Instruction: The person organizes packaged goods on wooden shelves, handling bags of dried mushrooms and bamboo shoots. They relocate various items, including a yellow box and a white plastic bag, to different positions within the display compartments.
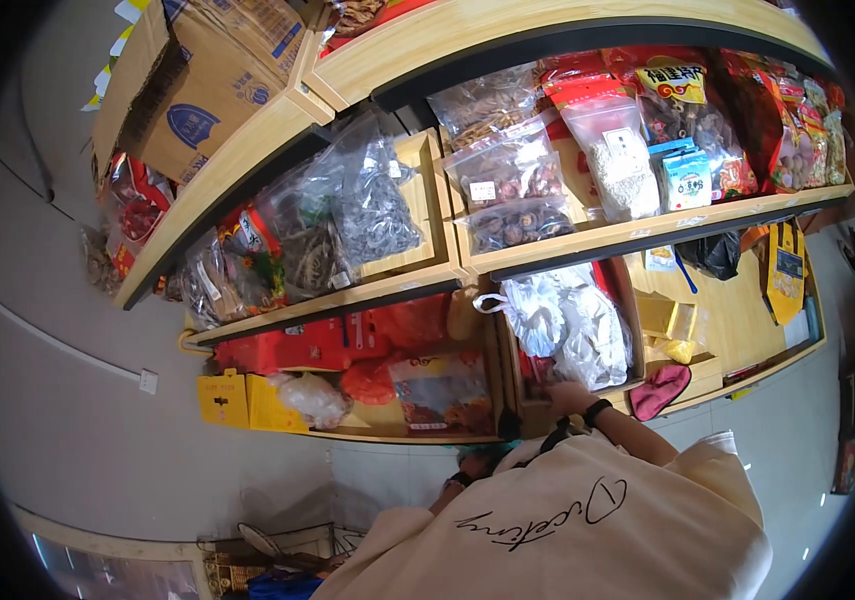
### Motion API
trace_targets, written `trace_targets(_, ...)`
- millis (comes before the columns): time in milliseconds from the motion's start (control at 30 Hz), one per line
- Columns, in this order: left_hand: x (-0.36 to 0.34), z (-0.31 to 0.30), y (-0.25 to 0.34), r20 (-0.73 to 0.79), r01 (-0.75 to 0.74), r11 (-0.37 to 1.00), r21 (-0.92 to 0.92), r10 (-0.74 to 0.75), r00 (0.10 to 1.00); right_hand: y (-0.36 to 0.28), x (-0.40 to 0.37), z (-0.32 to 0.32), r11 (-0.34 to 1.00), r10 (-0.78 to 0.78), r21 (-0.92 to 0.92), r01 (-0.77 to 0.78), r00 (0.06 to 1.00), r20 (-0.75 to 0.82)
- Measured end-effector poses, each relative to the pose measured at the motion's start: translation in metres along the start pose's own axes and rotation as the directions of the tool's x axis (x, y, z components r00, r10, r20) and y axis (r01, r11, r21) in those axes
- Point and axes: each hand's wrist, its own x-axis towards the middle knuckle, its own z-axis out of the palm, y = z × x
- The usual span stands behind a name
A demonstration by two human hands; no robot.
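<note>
So I'm watching this over the head cam, and the spot that matters is down at the low tier of the pale wooden display shelf (748,300). The crumpled white, see-through plastic bags (588,330) sit bunched inside a brown, open-topped rectangular box (637,350), and the pile runs lengthwise from the near end of the box toward the back. My right hand (570,398), the one with the black wristband (597,411), is at that near end, so the bags lie straight ahead of it, just beyond the fingers. It's clearly the closer hand. Can't tell you what that grip is doing, though: the fingertips drop into shadow by the box wall, so pinching or spread is anyone's guess. Left hand (472,464) is lower and off to the left, outside the box, right by a dark greenish thing (500,452) I can't make out, and its grip is too murky to call too. Neighbours, fwiw: a dark red cloth pouch (660,391) just right of the box, and a flat clear packet with red print (443,393) on the left side.
</note>
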Motion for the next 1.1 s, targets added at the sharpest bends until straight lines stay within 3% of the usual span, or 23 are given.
trace_targets(100,-0.002,0.000,0.004,0.003,-0.034,0.998,0.047,0.034,0.999,-0.002,-0.003,-0.008,0.999,0.019,-0.033,-0.018,0.999,0.029)
trace_targets(200,0.000,0.000,0.002,0.053,-0.012,0.999,0.032,0.010,0.999,-0.003,-0.009,-0.007,0.998,-0.056,-0.041,0.055,0.998,-0.017)
trace_targets(267,-0.001,-0.003,0.009,0.092,0.014,1.000,-0.006,-0.013,0.996,-0.003,-0.007,-0.009,0.999,-0.025,0.049,0.024,0.999,0.024)
trace_targets(333,0.001,-0.011,0.021,-0.119,-0.100,0.994,0.034,0.104,0.987,-0.003,-0.007,-0.007,0.999,-0.040,-0.007,0.040,0.999,-0.004)
trace_targets(367,0.007,-0.016,0.020,-0.129,-0.101,0.994,0.037,0.105,0.986,-0.002,-0.006,-0.005,0.997,-0.054,-0.050,0.053,0.998,-0.018)
trace_targets(467,0.000,0.003,0.003,-0.051,-0.043,0.999,0.020,0.044,0.998,0.002,0.000,0.000,1.000,0.009,-0.020,-0.007,0.998,0.069)
trace_targets(533,0.003,-0.008,0.008,0.149,-0.006,0.999,0.045,-0.001,0.989,0.000,0.000,0.000,0.999,0.039,-0.040,-0.033,0.990,0.137)
trace_targets(567,0.003,-0.009,0.018,0.031,0.214,0.943,-0.256,-0.213,0.977,0.001,0.003,-0.006,0.996,0.071,-0.066,-0.059,0.978,0.195)
trace_targets(600,0.007,-0.009,0.017,0.019,0.206,0.944,-0.256,-0.209,0.978,0.004,0.005,-0.006,0.995,0.071,-0.075,-0.058,0.980,0.187)
trace_targets(667,0.004,0.005,0.005,-0.073,0.156,0.941,-0.301,-0.186,0.980,0.005,0.001,0.002,1.000,-0.017,-0.011,0.018,1.000,0.021)
trace_targets(800,0.002,0.009,0.002,0.010,0.241,0.912,-0.331,-0.251,0.968,-0.012,-0.010,-0.018,0.999,0.019,-0.031,-0.016,0.996,0.082)
trace_targets(867,0.003,0.017,-0.005,-0.117,0.105,0.930,-0.352,-0.155,0.981,-0.012,-0.011,-0.019,0.999,0.010,-0.046,-0.005,0.995,0.104)
trace_targets(933,-0.002,-0.004,0.009,-0.013,-0.038,0.999,-0.004,0.038,0.999,-0.007,-0.008,-0.009,1.000,-0.004,-0.026,0.006,0.996,0.088)
trace_targets(967,-0.001,-0.013,0.017,0.075,0.034,0.999,0.011,-0.034,0.997,-0.003,-0.007,-0.010,1.000,-0.021,-0.021,0.022,0.998,0.054)
trace_targets(1000,0.007,-0.011,0.011,0.070,0.017,1.000,0.017,-0.019,0.997,0.001,-0.005,-0.014,1.000,-0.011,-0.028,0.012,0.999,0.040)
trace_targets(1067,0.001,-0.012,0.015,-0.042,-0.024,1.000,0.009,0.024,0.999,-0.004,-0.007,-0.010,0.999,-0.013,0.032,0.012,1.000,0.025)
trace_targets(1100,0.002,-0.014,0.014,0.126,0.056,0.997,0.052,-0.062,0.990,-0.008,-0.010,-0.007,0.999,-0.010,0.035,0.009,0.999,0.033)
